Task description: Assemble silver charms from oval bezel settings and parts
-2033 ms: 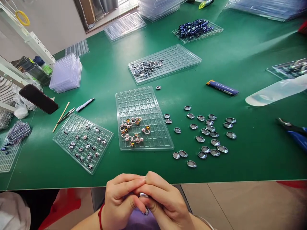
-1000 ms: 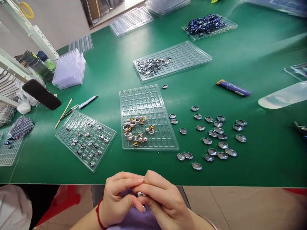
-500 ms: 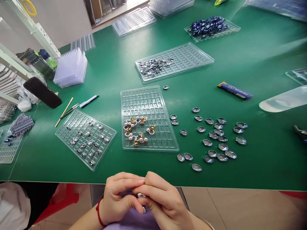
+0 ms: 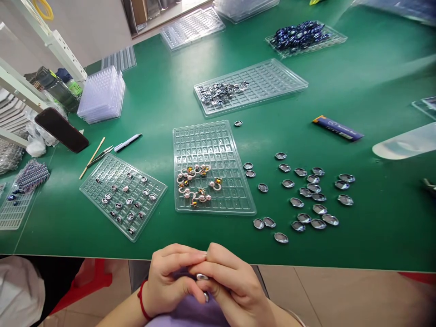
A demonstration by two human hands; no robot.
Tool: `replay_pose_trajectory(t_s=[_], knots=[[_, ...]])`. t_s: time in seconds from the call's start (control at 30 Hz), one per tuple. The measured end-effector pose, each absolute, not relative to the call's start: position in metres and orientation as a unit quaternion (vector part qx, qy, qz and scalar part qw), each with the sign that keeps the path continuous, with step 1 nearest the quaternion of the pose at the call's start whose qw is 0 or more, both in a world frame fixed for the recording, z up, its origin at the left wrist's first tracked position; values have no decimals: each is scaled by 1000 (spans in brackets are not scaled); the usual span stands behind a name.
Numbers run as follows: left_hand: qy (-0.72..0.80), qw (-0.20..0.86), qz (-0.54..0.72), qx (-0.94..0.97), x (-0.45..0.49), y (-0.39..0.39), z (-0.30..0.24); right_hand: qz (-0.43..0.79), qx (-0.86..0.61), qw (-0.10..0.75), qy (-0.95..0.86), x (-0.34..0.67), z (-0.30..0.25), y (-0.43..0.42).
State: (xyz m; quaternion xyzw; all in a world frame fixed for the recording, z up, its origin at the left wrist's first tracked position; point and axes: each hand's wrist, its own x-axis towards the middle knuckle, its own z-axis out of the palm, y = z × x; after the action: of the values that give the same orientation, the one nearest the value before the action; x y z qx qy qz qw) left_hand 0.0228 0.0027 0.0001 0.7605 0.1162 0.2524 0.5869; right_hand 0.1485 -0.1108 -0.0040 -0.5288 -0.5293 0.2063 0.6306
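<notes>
Before the worktop, noted silver oval piece, long axis along near edge, pinched in closed fingers of right hand; cannot tell hold of touching left hand.

silver piece, green table, red wristband
</notes>
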Motion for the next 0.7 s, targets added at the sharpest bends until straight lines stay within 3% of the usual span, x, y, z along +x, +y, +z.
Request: replay_pose_trajectory(t_s=[0.7], knots=[[120,583,244,766,22,3,-2,215,-523,639,-522,150,-6,-111]])
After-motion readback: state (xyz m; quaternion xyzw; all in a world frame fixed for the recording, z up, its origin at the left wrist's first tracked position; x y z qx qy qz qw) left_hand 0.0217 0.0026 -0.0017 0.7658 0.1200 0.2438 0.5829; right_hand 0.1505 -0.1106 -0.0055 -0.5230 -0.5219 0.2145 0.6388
